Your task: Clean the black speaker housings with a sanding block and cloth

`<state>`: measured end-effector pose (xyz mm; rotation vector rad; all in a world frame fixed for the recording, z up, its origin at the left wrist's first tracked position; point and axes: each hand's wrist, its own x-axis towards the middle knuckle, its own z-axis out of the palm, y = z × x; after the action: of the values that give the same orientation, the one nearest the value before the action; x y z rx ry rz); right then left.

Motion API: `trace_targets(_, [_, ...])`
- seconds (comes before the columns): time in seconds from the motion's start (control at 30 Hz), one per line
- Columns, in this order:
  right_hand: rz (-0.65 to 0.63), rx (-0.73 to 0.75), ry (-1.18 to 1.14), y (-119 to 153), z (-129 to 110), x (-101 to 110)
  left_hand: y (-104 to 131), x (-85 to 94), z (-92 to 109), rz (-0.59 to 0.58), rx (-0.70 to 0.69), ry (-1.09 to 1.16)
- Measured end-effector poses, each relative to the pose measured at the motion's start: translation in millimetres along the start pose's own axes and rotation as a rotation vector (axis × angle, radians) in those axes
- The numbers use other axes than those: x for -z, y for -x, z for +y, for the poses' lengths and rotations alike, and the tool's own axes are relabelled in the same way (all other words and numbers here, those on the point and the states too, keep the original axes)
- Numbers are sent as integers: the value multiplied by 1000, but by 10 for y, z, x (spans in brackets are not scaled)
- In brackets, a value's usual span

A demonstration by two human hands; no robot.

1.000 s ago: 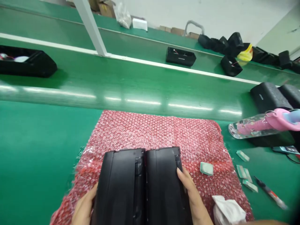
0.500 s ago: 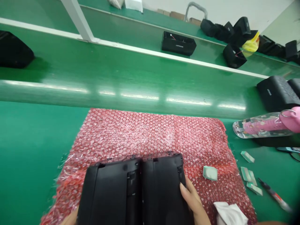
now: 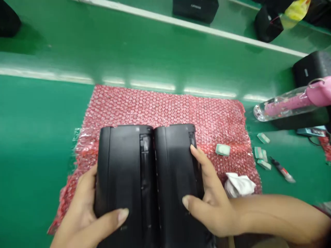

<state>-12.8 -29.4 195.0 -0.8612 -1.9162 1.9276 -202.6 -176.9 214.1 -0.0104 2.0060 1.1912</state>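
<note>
Two black plastic housings (image 3: 124,165) stand side by side with their long edges touching, over a sheet of red bubble wrap (image 3: 165,106). Around the left housing is my left hand (image 3: 88,213), its thumb lying across the top face and its fingers down the outer side. My right hand (image 3: 207,193) grips the right housing (image 3: 173,162), thumb on the top face and index finger near the far corner. The undersides and my other fingertips are hidden. Close to my right hand lie a crumpled white cloth (image 3: 239,185) and a small green-and-white piece (image 3: 222,150).
On the right are a clear bottle with pink lid (image 3: 287,103), several small green-and-white pieces (image 3: 261,153) and a pen-like tool (image 3: 283,169). Black speaker-like boxes (image 3: 310,70) stand beyond. A white strip (image 3: 155,17) crosses the green surface, with another black box (image 3: 196,9) behind.
My view has tilted down, so the far shelf has mostly left the frame. Both hands and forearm now show more fully, still on the black housings.
</note>
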Motion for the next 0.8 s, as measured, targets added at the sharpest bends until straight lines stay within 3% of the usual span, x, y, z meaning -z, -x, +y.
trace_targets(0.17, [32,-74,-37,-107,-64,-17,-36,12,27,-91,-92,-4])
trace_targets(0.37, [61,-36,-84,-153,-77,-16,-29,-10,39,-135,-177,-4])
trace_targets(0.8, [56,20,-93,-182,-47,-25,-33,-19,12,-176,-180,99])
